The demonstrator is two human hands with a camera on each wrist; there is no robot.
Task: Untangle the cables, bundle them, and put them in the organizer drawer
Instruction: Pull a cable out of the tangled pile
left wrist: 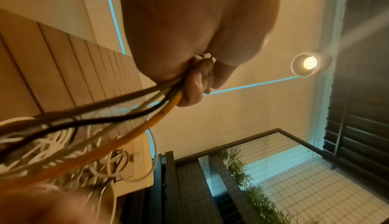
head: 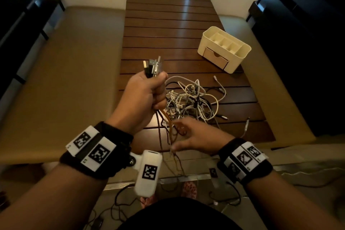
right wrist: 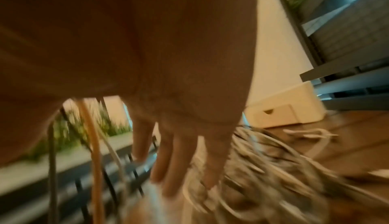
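At about nine o'clock from the middle of the head view, the left hand is raised above the near end of a dark slatted wooden surface. Its fingers are curled tightly round a gathered handful of cable ends, with the metal plugs sticking up out of the fist. An orange cable and several dark ones trail down from under the fist.

Moving right, at the centre, the tangle of white, grey and black cables lies heaped on the surface, still knotted, with a few loose ends straying toward three o'clock.

Below it, near five o'clock, the right hand reaches into the hanging strands with fingers spread and nearly straight; it appears to grip nothing, though blur hides the tips.

At one to two o'clock stands the cream organizer, well apart from the tangle, its small drawer closed.

The step in hand looks like untangling: ends collected, strands being combed apart. Next, the right hand probably needs to draw single cables free of the knot before any bundling.
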